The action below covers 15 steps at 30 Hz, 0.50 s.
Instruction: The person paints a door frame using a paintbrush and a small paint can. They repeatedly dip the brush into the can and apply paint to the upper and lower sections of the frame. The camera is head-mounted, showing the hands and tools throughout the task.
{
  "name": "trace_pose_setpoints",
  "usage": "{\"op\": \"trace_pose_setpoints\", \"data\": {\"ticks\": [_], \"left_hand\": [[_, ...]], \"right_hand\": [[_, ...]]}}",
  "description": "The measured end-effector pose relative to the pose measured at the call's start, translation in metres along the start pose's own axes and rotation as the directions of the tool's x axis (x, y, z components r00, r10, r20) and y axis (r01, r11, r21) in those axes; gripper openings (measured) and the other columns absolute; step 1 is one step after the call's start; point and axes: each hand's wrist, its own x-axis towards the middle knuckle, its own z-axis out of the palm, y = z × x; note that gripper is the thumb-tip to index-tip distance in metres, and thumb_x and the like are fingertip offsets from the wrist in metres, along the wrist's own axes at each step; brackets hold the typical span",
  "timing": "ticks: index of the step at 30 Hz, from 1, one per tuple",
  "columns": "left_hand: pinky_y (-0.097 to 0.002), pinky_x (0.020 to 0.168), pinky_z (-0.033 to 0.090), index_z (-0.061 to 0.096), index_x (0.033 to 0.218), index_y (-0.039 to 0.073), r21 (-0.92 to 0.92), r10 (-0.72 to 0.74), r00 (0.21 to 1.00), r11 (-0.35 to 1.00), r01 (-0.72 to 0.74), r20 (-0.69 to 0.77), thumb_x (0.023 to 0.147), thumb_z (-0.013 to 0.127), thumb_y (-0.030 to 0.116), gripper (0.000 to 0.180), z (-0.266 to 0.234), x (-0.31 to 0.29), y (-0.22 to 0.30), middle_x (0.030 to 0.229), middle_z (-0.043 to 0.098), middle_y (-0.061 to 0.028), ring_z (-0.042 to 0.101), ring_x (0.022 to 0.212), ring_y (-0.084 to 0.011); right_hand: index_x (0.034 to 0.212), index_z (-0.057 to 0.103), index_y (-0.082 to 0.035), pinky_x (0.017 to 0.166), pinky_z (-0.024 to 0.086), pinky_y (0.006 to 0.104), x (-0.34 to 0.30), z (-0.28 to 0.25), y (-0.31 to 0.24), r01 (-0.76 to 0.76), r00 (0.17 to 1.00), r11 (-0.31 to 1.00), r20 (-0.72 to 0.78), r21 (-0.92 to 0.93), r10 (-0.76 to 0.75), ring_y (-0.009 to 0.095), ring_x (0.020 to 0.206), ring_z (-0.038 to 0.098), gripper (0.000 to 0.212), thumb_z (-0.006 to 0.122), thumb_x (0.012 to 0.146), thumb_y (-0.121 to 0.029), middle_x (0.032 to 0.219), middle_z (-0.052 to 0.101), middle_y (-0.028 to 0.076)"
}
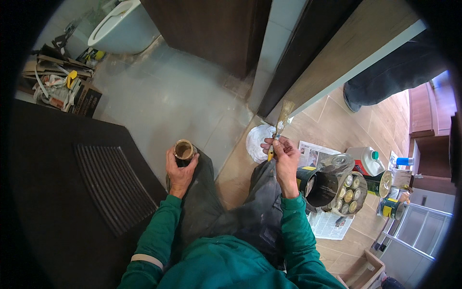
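Note:
My left hand (180,176) is wrapped round a small open jar (184,150) with a brown substance inside. The jar is upright, above my left knee. In my right hand (288,161) a paintbrush (287,109) is pinched by its handle, part of which shows yellow below the fingers. Its pale bristles point away from me toward the foot of the wooden door frame (332,62), but I cannot tell whether they touch it. Below the brush, a white crumpled round piece (255,144) lies on the floor, partly hidden by my right hand.
At my right, newspaper (332,226) lies under an open can (322,189) and a pack of several small tins (349,195). Beyond stands a white jug (368,160). Another person's leg (390,79) shows past the frame. A slatted dark panel (48,183), scrap box (87,100) and toilet (137,36) are leftward.

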Motion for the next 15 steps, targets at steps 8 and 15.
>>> {"op": "trace_pose_setpoints", "data": {"ticks": [8,15], "left_hand": [[-0.0417,0.086,0.054,0.056,0.121,-0.004,0.010,0.011,1.000,1.000,-0.011,0.009,0.073,0.091,0.011,0.062,0.000,0.000,-0.002,0.111,0.061,-0.0177,0.064,0.098,-0.0349],[-0.0419,0.085,0.054,0.056,0.120,-0.004,0.018,0.018,1.000,1.000,-0.018,-0.012,0.073,0.092,0.011,0.061,0.002,0.000,-0.002,0.110,0.061,-0.0178,0.064,0.098,-0.0352]], "right_hand": [[0.120,0.060,0.011,0.081,0.057,0.0332,0.030,-0.012,0.024,0.009,0.998,1.000,-0.061,-0.013,-0.010,0.025,0.092,0.074,0.024,0.059,0.103,-0.006,0.106,0.074,0.017],[0.119,0.061,0.010,0.076,0.058,0.0312,0.022,-0.011,0.027,0.060,0.996,0.997,-0.066,-0.045,-0.063,0.023,0.090,0.074,0.022,0.059,0.103,-0.005,0.103,0.074,0.017]]}}
